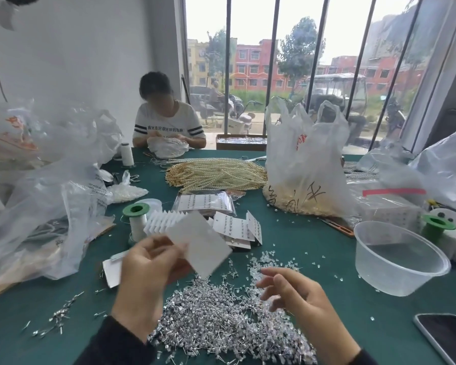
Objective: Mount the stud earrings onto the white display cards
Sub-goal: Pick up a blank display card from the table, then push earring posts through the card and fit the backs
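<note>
Jewellery workshop, its table heaped with studs and pearl strands.

Count, head view.
Hands: two, left hand and right hand.
Blank white card held up: one.
Stud earrings: one heap, too many to count.
Filled cards, fanned: several, exact number unclear.
Green-topped spools: two, near spool and far-right spool.
Plain white spool: one.
Clear plastic tub: one.
Phone: one.
Pearl strand pile: one.
Handled white bag: one.
Second person across the tabletop: one.
</note>
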Available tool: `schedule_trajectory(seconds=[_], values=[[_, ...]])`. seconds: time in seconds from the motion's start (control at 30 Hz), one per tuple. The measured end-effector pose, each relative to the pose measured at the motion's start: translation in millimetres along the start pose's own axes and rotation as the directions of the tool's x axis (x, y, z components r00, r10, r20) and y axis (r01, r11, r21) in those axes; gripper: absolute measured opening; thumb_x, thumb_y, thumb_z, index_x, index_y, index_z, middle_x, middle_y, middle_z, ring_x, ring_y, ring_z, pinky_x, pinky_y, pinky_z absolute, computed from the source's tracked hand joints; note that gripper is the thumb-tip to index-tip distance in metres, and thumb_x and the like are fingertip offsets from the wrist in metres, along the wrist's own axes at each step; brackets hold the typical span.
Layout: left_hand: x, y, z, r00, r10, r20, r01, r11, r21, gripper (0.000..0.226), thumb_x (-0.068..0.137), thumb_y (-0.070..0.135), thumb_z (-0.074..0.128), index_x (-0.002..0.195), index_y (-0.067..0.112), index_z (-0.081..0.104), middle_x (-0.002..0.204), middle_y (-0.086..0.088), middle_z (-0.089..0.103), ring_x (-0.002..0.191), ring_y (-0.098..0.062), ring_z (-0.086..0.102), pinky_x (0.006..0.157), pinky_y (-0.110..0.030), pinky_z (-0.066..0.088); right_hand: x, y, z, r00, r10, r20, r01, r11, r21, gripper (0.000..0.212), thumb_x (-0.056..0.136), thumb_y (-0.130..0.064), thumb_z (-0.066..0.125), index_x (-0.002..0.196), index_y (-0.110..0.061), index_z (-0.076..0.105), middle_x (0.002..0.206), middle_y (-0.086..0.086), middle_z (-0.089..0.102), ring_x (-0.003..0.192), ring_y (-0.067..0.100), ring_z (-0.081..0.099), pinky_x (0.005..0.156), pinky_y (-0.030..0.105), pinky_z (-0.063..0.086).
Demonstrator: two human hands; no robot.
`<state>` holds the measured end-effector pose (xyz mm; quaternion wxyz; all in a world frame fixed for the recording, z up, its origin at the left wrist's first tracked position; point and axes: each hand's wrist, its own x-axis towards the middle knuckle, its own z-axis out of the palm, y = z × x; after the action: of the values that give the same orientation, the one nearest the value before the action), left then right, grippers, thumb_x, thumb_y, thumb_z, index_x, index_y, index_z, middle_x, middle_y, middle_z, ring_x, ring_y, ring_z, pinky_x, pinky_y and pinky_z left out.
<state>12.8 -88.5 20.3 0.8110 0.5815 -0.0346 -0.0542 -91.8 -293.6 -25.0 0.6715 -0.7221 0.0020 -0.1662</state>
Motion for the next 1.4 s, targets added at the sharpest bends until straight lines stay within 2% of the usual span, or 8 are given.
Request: schedule_trajectory(seconds=[0.1, 0.3, 0.4, 0.5, 0.8, 1.0, 1.2, 1.4], values=[[-21, -17, 20, 0.973, -0.12, 0.195, 0.126, 0.992, -0.022, 0.033, 0.062, 0.009, 0.068, 0.091, -0.002, 0.057, 0.078, -0.017, 0.072, 0.067, -0.031, 0.07, 0.052, -0.028, 0.055, -1, 1, 13, 0.989, 0.09, 0.119, -0.115, 0.968, 0.224, 0.069, 0.057, -0.061, 0.077, 0.107, -0.015, 0.068, 0.096, 0.011, 0.071, 0.086, 0.027, 0.067, 0.067, 0.03, 0.053], [-36, -36, 21, 0.832, -0.173, 0.527, 0.023, 0.96, 0.28, 0.039, 0.066, 0.022, 0.078, 0.093, 0.0, 0.06, 0.078, -0.009, 0.072, 0.069, -0.017, 0.068, 0.058, -0.024, 0.055, -8, 5, 19, 0.964, 0.207, -0.168, -0.123, 0.904, 0.409, 0.033, 0.066, -0.023, 0.073, 0.091, -0.002, 0.071, 0.079, 0.015, 0.071, 0.06, 0.024, 0.065, 0.053, 0.031, 0.055], [-15, -30, -2, 0.879, 0.001, 0.478, -0.342, 0.699, 0.628, 0.02, 0.072, 0.028, 0.072, 0.089, 0.019, 0.066, 0.074, 0.002, 0.069, 0.065, -0.002, 0.063, 0.06, -0.014, 0.05, -11, 2, 2, 0.927, 0.288, -0.242, -0.188, 0.911, 0.367, 0.019, 0.076, -0.013, 0.063, 0.095, -0.007, 0.067, 0.076, 0.009, 0.071, 0.051, 0.016, 0.058, 0.047, 0.024, 0.051], [6, -25, -29, 0.934, 0.216, 0.286, -0.353, 0.419, 0.837, 0.014, 0.077, 0.022, 0.071, 0.091, 0.02, 0.07, 0.076, 0.01, 0.065, 0.07, 0.0, 0.058, 0.066, -0.011, 0.044, -12, 1, -12, 0.895, 0.324, -0.305, -0.233, 0.925, 0.299, 0.014, 0.086, -0.007, 0.057, 0.098, -0.01, 0.063, 0.076, 0.005, 0.073, 0.049, 0.013, 0.057, 0.044, 0.022, 0.05], [4, -39, -33, 0.871, 0.054, 0.489, -0.483, 0.284, 0.829, 0.032, 0.076, 0.036, 0.069, 0.107, 0.027, 0.064, 0.092, 0.014, 0.058, 0.082, 0.0, 0.052, 0.074, -0.011, 0.039, -13, 1, -7, 0.907, 0.354, -0.228, -0.293, 0.92, 0.262, 0.014, 0.086, -0.001, 0.056, 0.094, -0.007, 0.066, 0.079, 0.004, 0.074, 0.056, 0.013, 0.064, 0.043, 0.022, 0.049], [14, -22, -56, 0.93, 0.204, 0.307, -0.357, 0.29, 0.888, 0.023, 0.078, 0.02, 0.069, 0.101, 0.021, 0.069, 0.08, 0.011, 0.062, 0.075, 0.0, 0.055, 0.071, -0.017, 0.04, -14, 0, -3, 0.903, 0.395, -0.171, -0.362, 0.911, 0.196, 0.02, 0.087, 0.007, 0.049, 0.088, -0.004, 0.066, 0.073, 0.005, 0.072, 0.052, 0.013, 0.062, 0.037, 0.022, 0.044], [-13, -51, -13, 0.756, 0.099, 0.648, -0.652, 0.202, 0.73, 0.048, 0.077, 0.05, 0.06, 0.121, 0.031, 0.055, 0.106, 0.017, 0.052, 0.1, 0.002, 0.042, 0.091, -0.009, 0.03, -14, -3, 2, 0.882, 0.446, -0.152, -0.424, 0.892, 0.153, 0.019, 0.087, 0.006, 0.047, 0.089, -0.004, 0.063, 0.07, 0.003, 0.072, 0.053, 0.013, 0.063, 0.036, 0.022, 0.042], [-21, -66, -3, 0.753, 0.11, 0.649, -0.658, 0.123, 0.743, 0.055, 0.08, 0.053, 0.055, 0.129, 0.027, 0.047, 0.111, 0.011, 0.048, 0.105, -0.004, 0.038, 0.097, -0.015, 0.029, -15, -7, 3, 0.884, 0.451, -0.121, -0.438, 0.891, 0.119, 0.021, 0.086, 0.005, 0.044, 0.087, -0.005, 0.063, 0.073, 0.004, 0.073, 0.053, 0.012, 0.063, 0.036, 0.021, 0.041]])
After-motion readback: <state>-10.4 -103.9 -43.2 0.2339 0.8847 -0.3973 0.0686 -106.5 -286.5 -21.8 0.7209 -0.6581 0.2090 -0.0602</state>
